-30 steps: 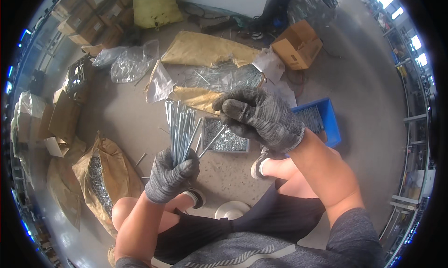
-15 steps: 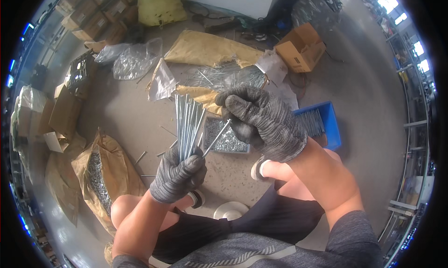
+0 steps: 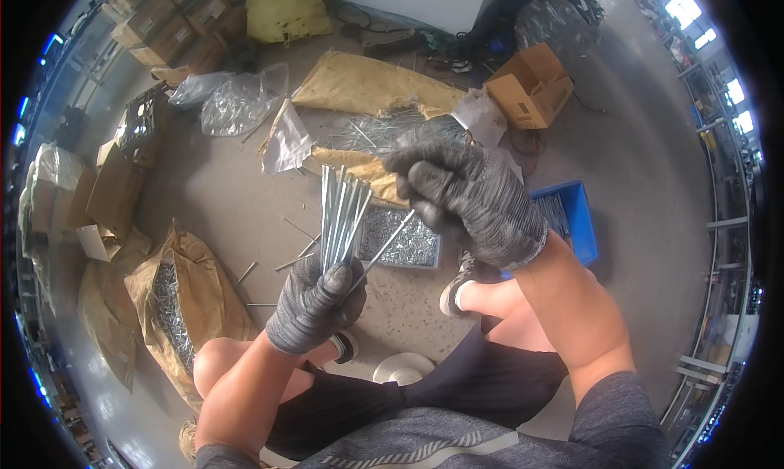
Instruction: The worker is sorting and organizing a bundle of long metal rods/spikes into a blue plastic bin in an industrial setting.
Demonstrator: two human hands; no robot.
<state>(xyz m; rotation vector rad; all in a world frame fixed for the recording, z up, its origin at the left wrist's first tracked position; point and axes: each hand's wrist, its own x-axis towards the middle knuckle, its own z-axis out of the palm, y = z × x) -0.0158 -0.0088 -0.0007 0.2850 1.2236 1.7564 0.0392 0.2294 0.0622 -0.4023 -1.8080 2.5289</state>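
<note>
My gloved left hand [image 3: 315,307] is closed around a fanned bundle of long thin silvery bolts [image 3: 340,217], their upper ends pointing away from me. One single bolt [image 3: 387,248] leans out to the right from the same grip. Close to its upper end is my gloved right hand [image 3: 480,201], its fingers curled and thumb bent in. Whatever those fingers pinch, if anything, is hidden or too small to make out. Beneath the hands, on the floor, a shallow tray [image 3: 411,266] holds many small shiny metal pieces.
A blue bin [image 3: 581,216] with long metal rods stands to the right. Torn brown paper sacks [image 3: 371,83] with metal rods lie ahead, another sack [image 3: 214,285] at left. An open carton [image 3: 531,97] sits far right; stacked boxes [image 3: 163,28] stand far left. Loose rods [image 3: 298,261] lie on the floor.
The bundle in my left hand has tipped slightly to the right. My right hand stays curled by the single bolt's upper end, a little farther right.
</note>
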